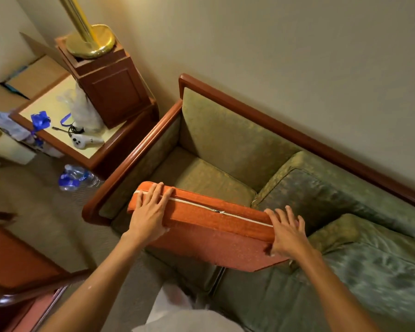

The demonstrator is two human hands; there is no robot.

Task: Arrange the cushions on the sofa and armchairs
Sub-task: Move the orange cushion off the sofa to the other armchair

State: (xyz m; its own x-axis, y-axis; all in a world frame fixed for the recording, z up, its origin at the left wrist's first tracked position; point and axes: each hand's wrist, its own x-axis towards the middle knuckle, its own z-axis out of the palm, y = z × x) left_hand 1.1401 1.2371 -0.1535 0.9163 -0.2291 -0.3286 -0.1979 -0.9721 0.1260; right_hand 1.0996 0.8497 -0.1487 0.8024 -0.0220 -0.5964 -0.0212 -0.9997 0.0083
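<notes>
An orange cushion (213, 226) with a white zipper along its top edge is held up in front of the green sofa (237, 140). My left hand (151, 212) grips its left end, fingers over the zippered edge. My right hand (288, 233) grips its right end, thumb on the near face. A green back cushion (321, 188) leans against the sofa's backrest on the right. The left part of the backrest is bare. Green seat cushions (201, 180) lie under the orange one.
A wooden side table (101, 154) stands left of the sofa, carrying a wooden lamp pedestal (110, 92), a white controller (84, 141) and blue ribbon. A water bottle (77, 179) lies on the carpet. A wooden armchair frame (22, 271) is at lower left.
</notes>
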